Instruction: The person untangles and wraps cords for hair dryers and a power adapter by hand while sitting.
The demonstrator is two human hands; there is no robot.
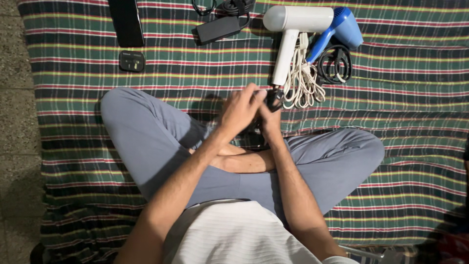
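Plug (274,96): small dark piece, just below the white hair dryer (292,34) handle.
Left hand (240,111): fingers curled over it.
Right hand (268,120): fingers clamped beneath.
Risk: cream cord (303,80) beside may snag, tugging the dryer.

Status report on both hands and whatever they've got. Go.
Left hand and right hand closed together on a small black object, kind unclear. White plastic hair dryer with its bundled white cord lies just beyond. Nothing blocking.
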